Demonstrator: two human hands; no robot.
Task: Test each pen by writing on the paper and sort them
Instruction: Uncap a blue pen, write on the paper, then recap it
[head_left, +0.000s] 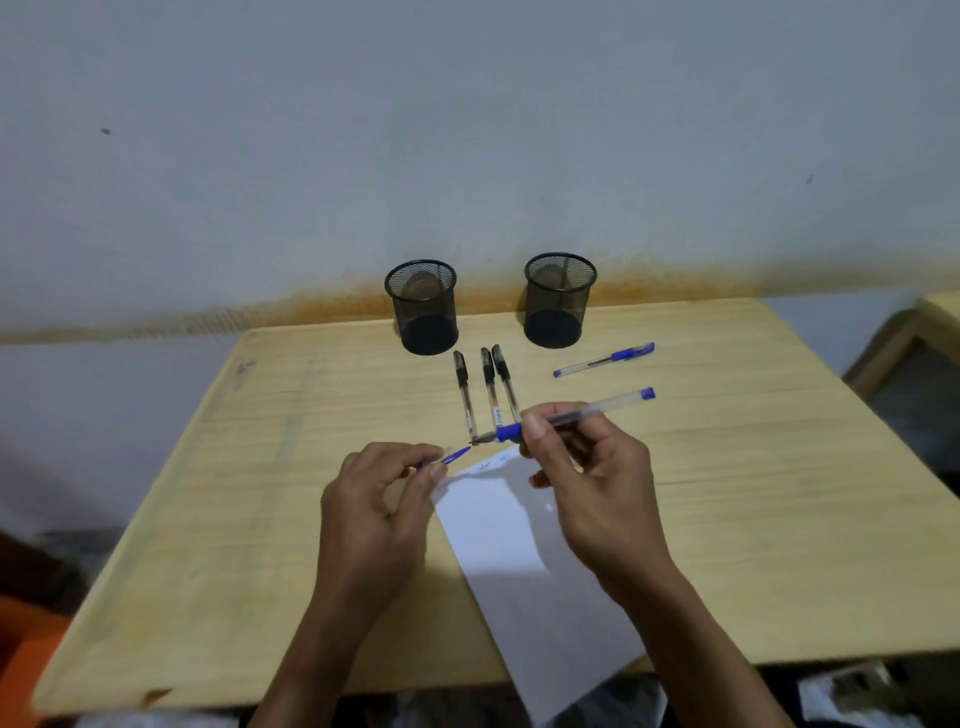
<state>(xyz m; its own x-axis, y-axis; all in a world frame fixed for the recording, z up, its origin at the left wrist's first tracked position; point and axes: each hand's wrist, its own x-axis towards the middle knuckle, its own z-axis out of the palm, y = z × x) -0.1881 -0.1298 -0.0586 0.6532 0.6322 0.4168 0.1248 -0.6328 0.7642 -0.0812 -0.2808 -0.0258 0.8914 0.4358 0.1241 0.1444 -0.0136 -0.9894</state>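
My right hand (587, 478) grips a blue pen (597, 413) with its bare tip pointing left, just above the top of the white paper (524, 566). My left hand (374, 499) pinches the pen's blue cap (451, 458), held a short way off the tip. The paper lies slanted on the wooden table (218, 519) and carries a few small scribbles near its top edge. Three black pens (488, 387) lie side by side behind the hands. Another capped blue pen (605, 359) lies to their right.
Two black mesh pen cups stand at the table's back edge, one at the left (422, 306) and one at the right (558, 300), against a grey wall. The paper's lower corner hangs over the table's front edge. Another wooden piece (930, 327) stands at far right.
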